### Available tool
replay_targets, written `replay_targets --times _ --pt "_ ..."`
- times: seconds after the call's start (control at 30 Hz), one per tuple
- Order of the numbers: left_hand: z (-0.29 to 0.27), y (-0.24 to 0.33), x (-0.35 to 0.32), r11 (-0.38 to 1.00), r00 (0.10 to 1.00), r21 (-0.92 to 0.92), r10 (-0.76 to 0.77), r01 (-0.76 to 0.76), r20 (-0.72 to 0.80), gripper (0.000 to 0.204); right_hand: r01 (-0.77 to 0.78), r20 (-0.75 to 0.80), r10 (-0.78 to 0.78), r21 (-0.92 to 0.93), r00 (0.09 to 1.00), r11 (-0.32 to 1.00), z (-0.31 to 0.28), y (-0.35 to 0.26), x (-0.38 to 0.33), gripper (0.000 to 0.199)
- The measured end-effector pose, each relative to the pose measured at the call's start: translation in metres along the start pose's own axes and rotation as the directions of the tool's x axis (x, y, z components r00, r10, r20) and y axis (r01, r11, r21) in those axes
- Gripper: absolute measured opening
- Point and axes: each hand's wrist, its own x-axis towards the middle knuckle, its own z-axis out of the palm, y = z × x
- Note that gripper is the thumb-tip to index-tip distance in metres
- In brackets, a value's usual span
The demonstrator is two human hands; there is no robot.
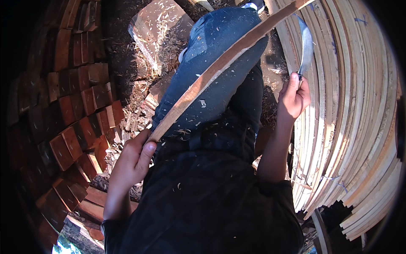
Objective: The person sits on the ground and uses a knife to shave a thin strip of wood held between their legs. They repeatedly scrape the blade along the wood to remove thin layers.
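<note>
A long, narrow wooden strip (207, 79) lies slantwise over my jeans-covered leg, from the lower left to the top right. My left hand (134, 157) is closed round its near end, thumb along the top. Out to the right, my right hand (294, 95) grips a knife by its handle, which the fingers mostly hide. The knife's curved, shiny blade (306, 46) points up and away, apart from the strip. Small wood shavings are scattered over my trousers and dark shirt.
Stacked cut wood blocks (72, 144) rise along the left. On the right, long pale wooden strips (338, 106) lie piled close beside my right arm. Ahead, a large wood block (163, 27) sits among shavings on the ground.
</note>
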Motion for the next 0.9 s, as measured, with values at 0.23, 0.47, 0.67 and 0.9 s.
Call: replay_targets --times 0.23,0.47,0.67,0.9 --pt "0.001 -0.003 0.001 1.000 1.000 -0.008 -0.007 0.007 -0.016 0.045 -0.169 0.572 0.119 0.036 0.812 0.985 -0.039 -0.027 -0.002 0.029" --pt "0.005 0.001 -0.001 0.999 0.998 0.037 0.011 -0.009 -0.064 0.045 -0.073 0.623 0.095 -0.062 0.777 0.995 0.014 -0.047 -0.016 0.022" --pt "0.004 0.003 0.000 1.000 0.999 0.001 -0.009 0.009 -0.042 0.045 0.046 0.502 -0.012 -0.054 0.865 0.997 0.022 -0.045 -0.023 0.021" --pt "0.002 0.001 -0.004 1.000 0.999 -0.025 0.016 -0.017 -0.045 0.045 0.071 -0.026 -0.069 0.059 0.997 0.996 0.013 0.017 -0.012 0.019"
